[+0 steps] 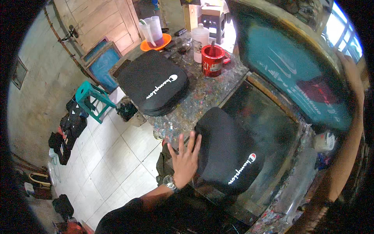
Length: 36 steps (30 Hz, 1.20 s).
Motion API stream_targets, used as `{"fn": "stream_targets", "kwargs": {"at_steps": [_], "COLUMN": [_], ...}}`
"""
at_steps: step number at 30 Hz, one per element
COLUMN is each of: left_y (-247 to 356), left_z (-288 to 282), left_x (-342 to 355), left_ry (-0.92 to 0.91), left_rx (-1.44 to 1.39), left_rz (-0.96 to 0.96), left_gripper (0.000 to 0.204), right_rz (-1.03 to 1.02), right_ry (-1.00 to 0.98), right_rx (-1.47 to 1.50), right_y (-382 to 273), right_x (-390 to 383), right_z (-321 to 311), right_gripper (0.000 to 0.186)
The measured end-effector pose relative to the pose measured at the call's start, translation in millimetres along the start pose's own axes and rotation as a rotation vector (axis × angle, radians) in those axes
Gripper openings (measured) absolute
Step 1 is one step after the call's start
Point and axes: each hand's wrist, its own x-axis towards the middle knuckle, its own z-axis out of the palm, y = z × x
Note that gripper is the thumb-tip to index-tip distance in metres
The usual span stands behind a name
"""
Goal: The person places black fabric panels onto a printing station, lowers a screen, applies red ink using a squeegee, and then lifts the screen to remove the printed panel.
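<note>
A black fabric piece with rounded ends (222, 144) lies on the dark, framed printing board (280, 113); it bears white lettering and a small red-and-white emblem. My left hand (186, 163), a watch on its wrist, is open with fingers spread at the left edge of this piece. Beyond the board, a teal printing screen (269, 58) stands tilted up in its frame. My right arm reaches up along the right side, and my right hand (349, 70) grips the screen's outer edge, its fingers partly hidden and blurred. A stack of similar black pieces (144, 74) sits on the paint-spattered table.
Behind the stack are a red paint can (212, 62), a white plastic bottle (200, 39) and an orange bowl (159, 43) with plastic jugs. A green stool (93, 97) stands on white floor tiles at left, near dark cloth heaps. A jar (325, 141) sits right of the board.
</note>
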Motion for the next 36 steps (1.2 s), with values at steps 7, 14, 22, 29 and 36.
{"fn": "stream_targets", "kwargs": {"at_steps": [7, 14, 22, 29, 36], "left_y": [-14.6, 27.0, -199.8, -290.2, -1.5], "left_z": [9.1, -71.1, -79.0, 7.6, -13.3], "left_x": [3.9, 117.8, 235.7, 198.8, -21.3], "left_ry": [-0.012, 0.193, 0.415, 0.848, -0.507], "left_rx": [-0.302, -2.04, -2.356, -0.268, -0.407], "left_rz": [-0.051, -0.397, -0.579, -0.536, 0.518], "left_gripper": [0.06, 0.044, 0.034, 0.054, 0.075], "right_rz": [-0.327, -0.339, -0.275, -0.272, -0.198], "right_ry": [0.159, 0.233, 0.254, 0.152, 0.187], "right_rx": [-0.35, -0.097, -0.202, -0.199, 0.313], "right_y": [-16.6, 60.2, -4.1, -2.6, -123.9], "right_x": [-52.3, -11.5, -52.0, -31.1, -125.1], "right_z": [41.4, 43.4, 39.6, 40.2, -26.9], "right_gripper": [0.057, 0.052, 0.044, 0.047, 0.055]}}
